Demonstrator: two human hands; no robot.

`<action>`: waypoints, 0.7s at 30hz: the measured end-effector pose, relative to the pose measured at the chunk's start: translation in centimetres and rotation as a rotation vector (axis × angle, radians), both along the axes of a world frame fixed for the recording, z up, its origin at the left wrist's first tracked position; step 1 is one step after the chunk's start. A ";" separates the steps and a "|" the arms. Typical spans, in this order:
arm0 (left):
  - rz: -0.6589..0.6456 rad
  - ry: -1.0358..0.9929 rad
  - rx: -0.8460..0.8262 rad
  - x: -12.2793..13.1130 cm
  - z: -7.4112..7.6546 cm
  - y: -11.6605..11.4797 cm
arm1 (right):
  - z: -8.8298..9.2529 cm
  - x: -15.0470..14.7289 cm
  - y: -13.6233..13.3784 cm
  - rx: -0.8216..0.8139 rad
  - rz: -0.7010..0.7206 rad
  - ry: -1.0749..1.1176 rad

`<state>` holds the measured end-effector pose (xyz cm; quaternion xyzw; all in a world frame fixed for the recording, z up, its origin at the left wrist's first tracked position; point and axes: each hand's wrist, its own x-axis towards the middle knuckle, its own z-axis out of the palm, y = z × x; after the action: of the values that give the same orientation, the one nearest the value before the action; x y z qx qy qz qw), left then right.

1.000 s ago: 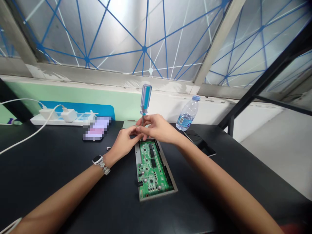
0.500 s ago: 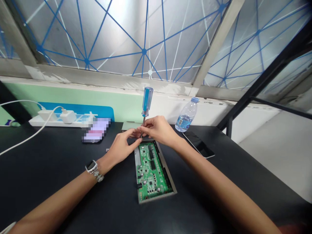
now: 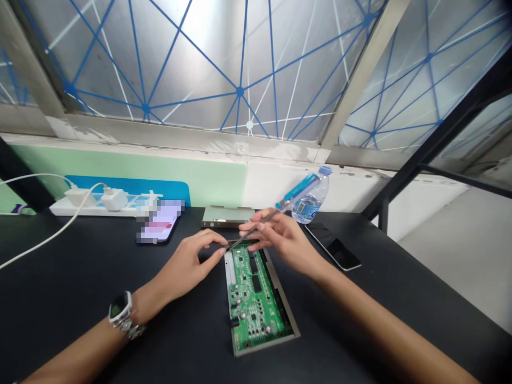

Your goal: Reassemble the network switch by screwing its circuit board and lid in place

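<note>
A green circuit board point(image 3: 246, 288) lies in a shallow metal tray point(image 3: 267, 349) on the black table. My right hand point(image 3: 286, 237) holds a screwdriver point(image 3: 298, 191) with a clear and blue handle. The screwdriver slants down to the left, its shaft between my fingers and its tip near the tray's far left corner. At that corner the thumb and fingertips of my left hand point(image 3: 196, 261) come together beside the tip. Whatever they pinch is too small to make out. Behind my right fingers sits a flat metal case piece point(image 3: 224, 216).
A water bottle point(image 3: 308, 208) and a dark phone point(image 3: 334, 246) are at the back right. To the left, a phone with a lit screen point(image 3: 164, 221) lies before a white power strip point(image 3: 60, 208) with plugged-in chargers and a white cable point(image 3: 52, 240).
The screwdriver has gone from upright over the tray's far corner to slanting right. My right hand has shifted right and opened its grip somewhat. My left hand has drawn slightly left and down.
</note>
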<state>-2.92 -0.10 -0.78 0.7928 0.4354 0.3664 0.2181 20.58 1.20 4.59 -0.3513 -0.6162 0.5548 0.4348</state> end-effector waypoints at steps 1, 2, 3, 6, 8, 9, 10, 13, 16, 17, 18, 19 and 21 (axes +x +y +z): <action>-0.008 0.006 -0.007 -0.3 -0.1 -0.2 | -0.7 0.3 -0.4 -0.039 -0.021 0.079; -0.008 0.016 -0.015 -0.6 -0.2 -0.3 | -1.5 0.6 -0.7 -0.078 -0.037 0.139; -0.006 0.028 -0.022 -0.9 -0.3 -0.5 | -2.2 0.8 -1.0 -0.107 -0.065 0.193; -0.005 0.056 -0.047 -1.5 -0.5 -0.8 | -3.7 1.4 -1.6 -0.192 -0.134 0.324; -0.005 0.058 -0.061 -1.5 -0.4 -1.0 | -4.1 1.5 -1.8 -0.234 -0.153 0.379; -0.005 0.055 -0.062 -1.4 -0.3 -1.0 | -4.2 1.5 -1.8 -0.250 -0.158 0.396; -0.005 0.051 -0.063 -1.2 -0.3 -1.1 | -4.3 1.5 -1.9 -0.263 -0.163 0.407; -0.013 0.031 -0.052 -0.6 -0.2 -1.3 | -4.4 1.4 -2.1 -0.288 -0.173 0.420; -0.020 0.000 -0.033 -0.1 -0.2 -1.6 | -4.5 1.2 -2.3 -0.291 -0.186 0.432; -0.015 -0.010 -0.025 0.0 -0.3 -1.7 | -4.6 1.1 -2.4 -0.292 -0.188 0.436; -0.007 -0.017 -0.019 0.1 -0.3 -1.7 | -4.7 1.0 -2.4 -0.294 -0.190 0.439; 0.001 -0.022 -0.014 0.1 -0.3 -1.8 | -4.7 1.0 -2.5 -0.300 -0.190 0.442; 0.013 -0.028 -0.012 0.2 -0.2 -1.8 | -4.7 0.9 -2.5 -0.315 -0.190 0.449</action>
<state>-2.74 -1.89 -1.03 0.7835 0.4397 0.3762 0.2264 21.50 -1.34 -0.16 -0.3392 -0.3752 0.6642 0.5504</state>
